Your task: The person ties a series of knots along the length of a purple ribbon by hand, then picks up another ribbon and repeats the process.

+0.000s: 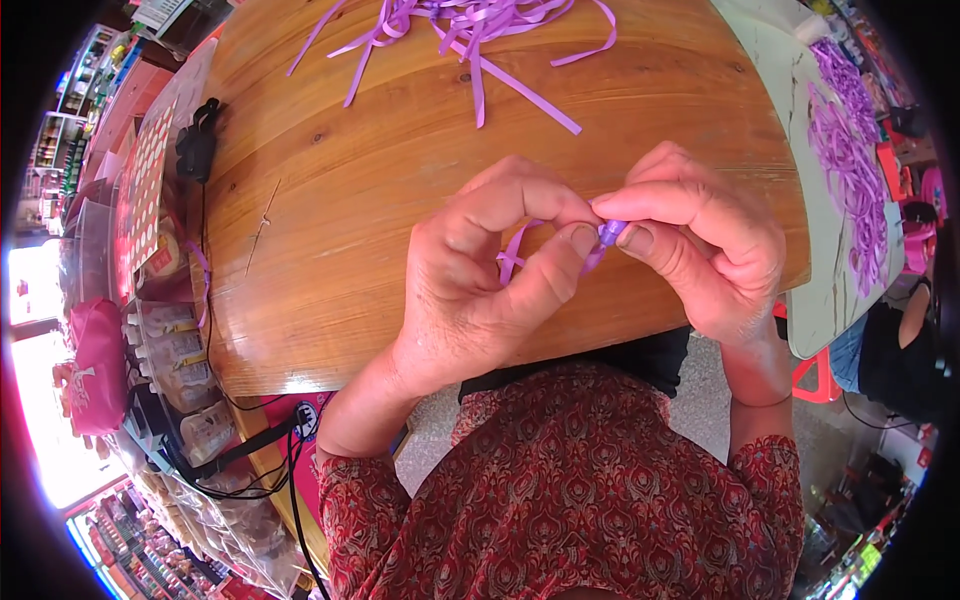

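Observation:
A purple ribbon (510, 258) is pinched between my two hands above the near part of the wooden table (340, 230). My left hand (490, 260) grips it between thumb and forefinger, and a loop of it hangs behind that thumb. Right beside, my right hand (700, 240) closes thumb and forefinger on the same small purple piece (610, 232), which looks folded or knotted; the fingertips hide its exact form. At the far side of the table lies a loose pile of purple ribbons (470, 25), several ends trailing toward me.
A thin stick or wire (263, 225) lies on the table's left part, near a black device (197, 140) with a cable. More purple ribbons (850, 170) cover a pale side table (835, 315) at right. Bags and a pink pouch (98, 365) crowd the left edge.

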Demonstrator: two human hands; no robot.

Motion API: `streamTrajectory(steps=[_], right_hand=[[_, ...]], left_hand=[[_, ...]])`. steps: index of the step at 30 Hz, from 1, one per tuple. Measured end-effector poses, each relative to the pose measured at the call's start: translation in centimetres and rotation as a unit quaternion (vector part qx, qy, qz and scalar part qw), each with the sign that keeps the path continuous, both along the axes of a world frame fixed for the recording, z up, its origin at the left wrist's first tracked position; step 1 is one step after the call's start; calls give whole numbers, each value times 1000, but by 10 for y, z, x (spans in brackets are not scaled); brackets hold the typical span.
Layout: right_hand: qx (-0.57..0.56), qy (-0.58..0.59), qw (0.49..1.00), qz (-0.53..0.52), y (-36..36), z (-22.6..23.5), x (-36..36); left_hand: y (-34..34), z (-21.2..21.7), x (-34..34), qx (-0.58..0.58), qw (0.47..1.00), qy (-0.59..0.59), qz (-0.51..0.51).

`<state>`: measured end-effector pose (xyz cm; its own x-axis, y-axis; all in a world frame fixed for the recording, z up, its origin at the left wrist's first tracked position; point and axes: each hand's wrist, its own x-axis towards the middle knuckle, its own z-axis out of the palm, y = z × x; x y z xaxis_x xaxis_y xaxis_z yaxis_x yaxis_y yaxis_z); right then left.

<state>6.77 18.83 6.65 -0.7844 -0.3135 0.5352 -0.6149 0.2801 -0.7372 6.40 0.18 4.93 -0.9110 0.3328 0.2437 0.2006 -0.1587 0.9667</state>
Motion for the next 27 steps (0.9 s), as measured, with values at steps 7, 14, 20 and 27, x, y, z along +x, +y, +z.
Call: streamTrajectory(steps=[7,14,20,27], right_hand=[[5,11,1000,-3,0,-2,-1],[37,24,999,3,1,-2,-3],[-12,-56,998,7,2,-6,-1],[-6,-48,999,-5,3,-4,0]], left_hand=[[-2,-1,-2,41,997,-64,-24],[2,-14,-7,-24,992,123,35],[4,-10,-2,-9,1000,2,17],[0,-8,-3,-4,999,11,-49]])
